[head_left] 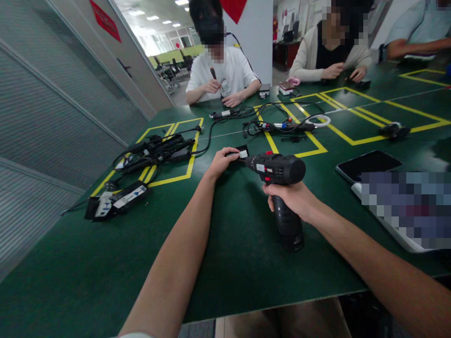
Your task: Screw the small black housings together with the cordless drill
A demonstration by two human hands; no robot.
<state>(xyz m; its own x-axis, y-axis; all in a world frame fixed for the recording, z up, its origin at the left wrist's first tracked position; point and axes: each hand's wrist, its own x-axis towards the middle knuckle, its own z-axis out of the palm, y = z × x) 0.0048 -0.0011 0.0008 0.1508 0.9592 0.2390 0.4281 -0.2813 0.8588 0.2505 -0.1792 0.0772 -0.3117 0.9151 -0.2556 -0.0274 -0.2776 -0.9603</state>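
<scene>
My right hand [291, 197] is wrapped round the grip of a black cordless drill [278, 168] with red accents, its chuck pointing left. The battery end hangs below my fist. My left hand [222, 162] has its fingers closed on a small flat black piece with a white label [243, 154] on the green table [232, 263]. The drill's tip is right beside that piece; whether it touches is too small to tell. Part of the black piece is hidden by my fingers and the drill.
Bundled black cables [165, 152] and labelled black pieces [121, 202] lie to the left. A corded tool [282, 126] lies farther back. A phone [368, 165] rests at the right. Across the table a person in white [243, 65] holds a screwdriver [213, 74]; other people sit at right.
</scene>
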